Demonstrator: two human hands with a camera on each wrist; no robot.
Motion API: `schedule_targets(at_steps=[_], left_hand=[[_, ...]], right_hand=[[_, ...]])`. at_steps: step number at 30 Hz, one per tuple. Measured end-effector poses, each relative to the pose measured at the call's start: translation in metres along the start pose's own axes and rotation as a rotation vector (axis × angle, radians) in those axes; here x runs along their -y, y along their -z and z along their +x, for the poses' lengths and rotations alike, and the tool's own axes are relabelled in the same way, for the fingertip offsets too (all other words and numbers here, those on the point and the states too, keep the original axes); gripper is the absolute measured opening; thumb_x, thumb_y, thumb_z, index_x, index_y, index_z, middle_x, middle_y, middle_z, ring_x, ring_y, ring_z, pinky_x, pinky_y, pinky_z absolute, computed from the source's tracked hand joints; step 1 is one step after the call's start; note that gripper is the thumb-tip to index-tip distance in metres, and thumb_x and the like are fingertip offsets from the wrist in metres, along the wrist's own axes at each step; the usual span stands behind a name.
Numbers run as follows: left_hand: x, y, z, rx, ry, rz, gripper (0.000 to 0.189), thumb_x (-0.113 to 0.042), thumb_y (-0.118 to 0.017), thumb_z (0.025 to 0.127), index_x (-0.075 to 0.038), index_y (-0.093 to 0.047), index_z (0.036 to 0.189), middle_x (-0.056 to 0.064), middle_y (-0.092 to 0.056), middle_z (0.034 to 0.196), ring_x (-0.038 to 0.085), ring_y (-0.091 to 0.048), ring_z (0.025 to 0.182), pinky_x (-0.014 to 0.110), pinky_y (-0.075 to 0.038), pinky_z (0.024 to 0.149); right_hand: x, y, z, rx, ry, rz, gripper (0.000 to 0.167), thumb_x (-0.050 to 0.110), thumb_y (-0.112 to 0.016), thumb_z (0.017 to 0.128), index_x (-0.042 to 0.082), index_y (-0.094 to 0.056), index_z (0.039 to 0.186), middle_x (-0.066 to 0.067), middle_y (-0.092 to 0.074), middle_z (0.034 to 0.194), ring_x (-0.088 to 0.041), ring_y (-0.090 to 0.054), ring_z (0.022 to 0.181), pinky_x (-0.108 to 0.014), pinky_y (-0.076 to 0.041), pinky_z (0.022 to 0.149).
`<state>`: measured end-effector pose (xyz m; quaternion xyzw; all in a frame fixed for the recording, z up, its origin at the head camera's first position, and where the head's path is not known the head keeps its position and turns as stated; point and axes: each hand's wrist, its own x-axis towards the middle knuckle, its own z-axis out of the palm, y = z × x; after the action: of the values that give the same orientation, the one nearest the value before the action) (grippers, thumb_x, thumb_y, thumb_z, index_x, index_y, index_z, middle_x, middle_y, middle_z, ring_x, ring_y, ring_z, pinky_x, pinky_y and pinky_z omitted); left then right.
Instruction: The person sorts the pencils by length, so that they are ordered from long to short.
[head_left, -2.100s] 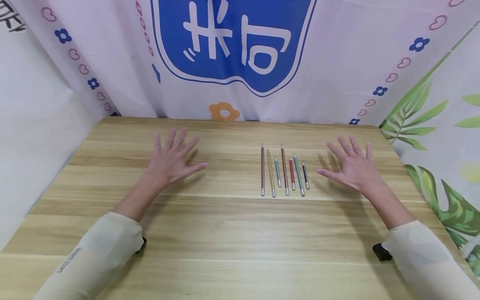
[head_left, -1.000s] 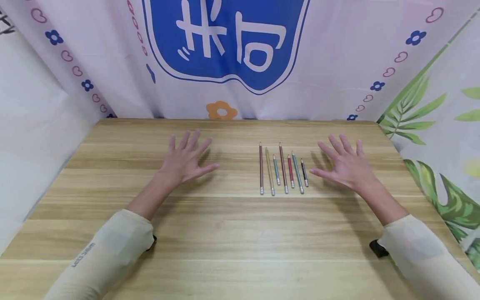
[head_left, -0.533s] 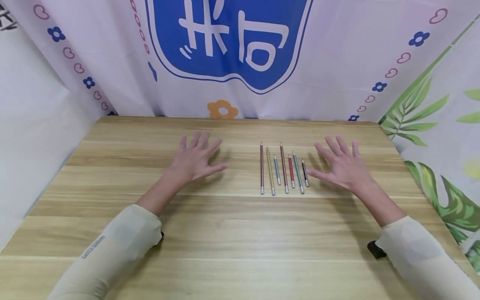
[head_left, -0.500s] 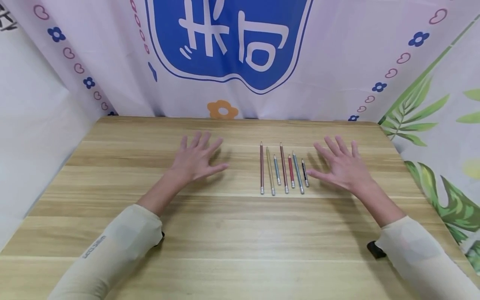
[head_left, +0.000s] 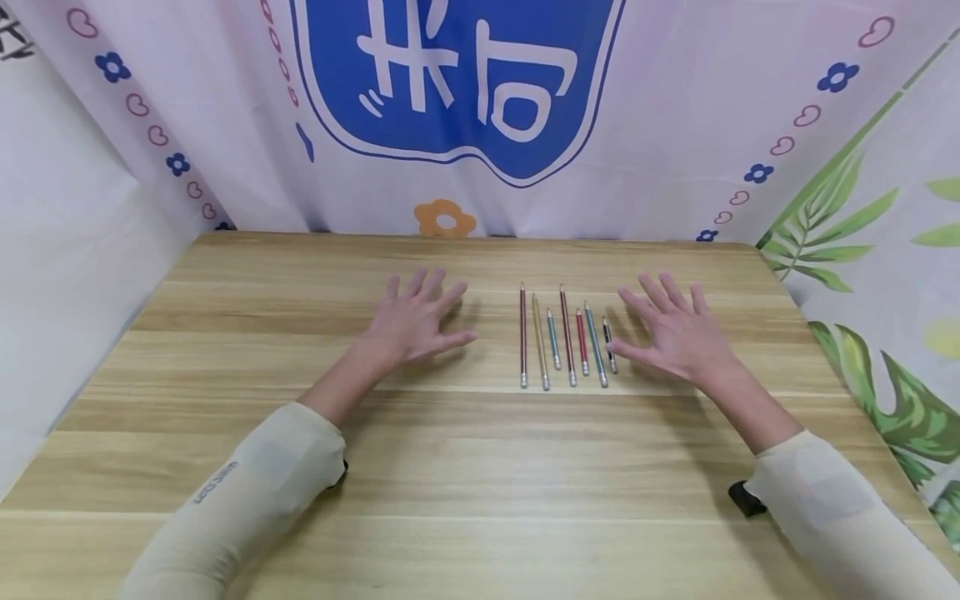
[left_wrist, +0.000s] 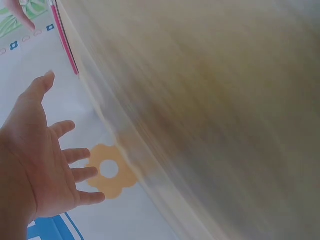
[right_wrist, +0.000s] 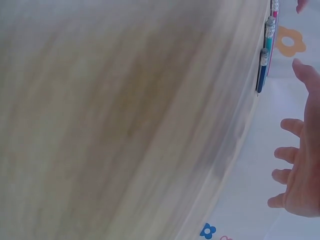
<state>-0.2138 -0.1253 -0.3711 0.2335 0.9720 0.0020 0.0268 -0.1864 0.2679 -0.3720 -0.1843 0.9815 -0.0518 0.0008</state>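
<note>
Several pencils of differing lengths lie in a row on the wooden table (head_left: 465, 467), erasers toward me. At the row's left end is a long dark red pencil (head_left: 523, 342), with a gold pencil (head_left: 541, 342) beside it. A short red pencil (head_left: 582, 343) and a longer blue pencil (head_left: 596, 343) lie further right; a short dark pencil (head_left: 608, 333) ends the row. My left hand (head_left: 412, 325), fingers spread, hovers left of the row, holding nothing. On the other side my right hand (head_left: 678, 333) is spread too, its thumb overlapping the dark pencil in the head view; the right wrist view shows them apart.
A white curtain (head_left: 652, 125) with a blue emblem hangs behind the table's far edge. Leaf-printed cloth (head_left: 900, 400) borders the right side, and a plain white sheet (head_left: 75, 208) the left. A black strap piece (head_left: 746, 498) shows under the right sleeve.
My left hand has moved a good way right, toward the pencils. The right hand has shifted slightly left, toward the dark pencil. The pencils lie as before.
</note>
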Motion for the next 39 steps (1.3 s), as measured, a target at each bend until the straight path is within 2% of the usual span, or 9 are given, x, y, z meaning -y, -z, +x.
schedule_targets(at_steps=[10,19,32,39], left_hand=[[-0.017,-0.001,0.009,0.006,-0.04,-0.002,0.086,-0.071,-0.049,0.098,-0.018,-0.032,0.163,0.022,-0.024,0.168,0.048,-0.022,0.153,0.07,-0.021,0.122],[-0.032,0.0,0.018,0.072,-0.053,-0.042,0.083,-0.069,-0.047,0.1,-0.021,-0.029,0.165,0.019,-0.026,0.168,0.045,-0.022,0.154,0.068,-0.02,0.124],[-0.048,0.005,0.03,0.107,-0.038,-0.156,0.081,-0.063,-0.057,0.1,-0.019,-0.033,0.163,0.016,-0.037,0.164,0.039,-0.038,0.148,0.062,-0.033,0.121],[-0.055,0.007,0.034,0.088,-0.045,-0.201,0.077,-0.056,-0.064,0.099,-0.015,-0.04,0.16,0.015,-0.049,0.154,0.034,-0.047,0.14,0.056,-0.039,0.118]], right_hand=[[0.004,-0.002,0.003,0.013,0.012,-0.019,0.088,0.064,-0.058,0.096,0.011,-0.036,0.161,-0.025,-0.022,0.168,-0.05,-0.015,0.154,-0.073,-0.01,0.123],[0.008,-0.003,0.007,-0.008,0.028,-0.04,0.086,0.064,-0.06,0.094,0.008,-0.042,0.158,-0.026,-0.029,0.165,-0.05,-0.023,0.152,-0.072,-0.017,0.122],[0.012,-0.001,0.009,0.014,0.043,-0.051,0.084,0.061,-0.061,0.096,0.007,-0.042,0.157,-0.027,-0.029,0.164,-0.051,-0.025,0.151,-0.072,-0.019,0.121],[0.014,-0.001,0.01,0.005,0.054,-0.049,0.083,0.061,-0.06,0.096,0.006,-0.044,0.156,-0.027,-0.031,0.163,-0.051,-0.026,0.15,-0.073,-0.02,0.121]])
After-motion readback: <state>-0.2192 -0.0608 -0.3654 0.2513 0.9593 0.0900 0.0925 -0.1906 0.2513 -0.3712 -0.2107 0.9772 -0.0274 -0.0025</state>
